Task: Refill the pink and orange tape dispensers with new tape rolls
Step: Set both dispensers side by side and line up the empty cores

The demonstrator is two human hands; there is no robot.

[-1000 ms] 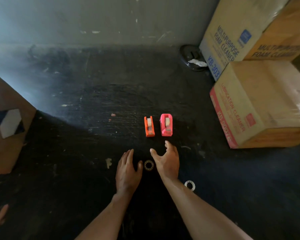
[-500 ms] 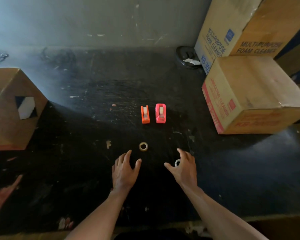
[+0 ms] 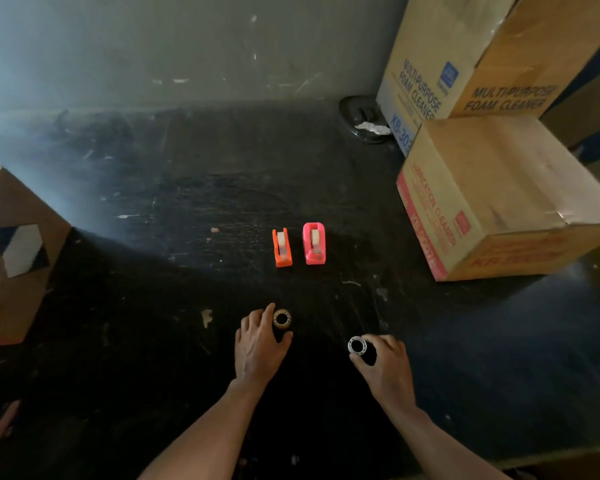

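Observation:
The orange tape dispenser and the pink tape dispenser stand side by side on the black table, each with a pale roll in it. Nearer me, a yellowish tape roll lies flat. My left hand brackets it, forefinger at its left side and thumb just below it, fingers apart. A white tape roll sits between the thumb and forefinger of my right hand, which pinches it at table level.
Stacked cardboard boxes crowd the right side, close to the pink dispenser. Another cardboard box stands at the left edge. A dark round dish with crumpled paper sits by the back wall.
My left hand has moved forward to the yellowish roll. My right hand has closed thumb and forefinger on the white roll. The view has shifted a little.

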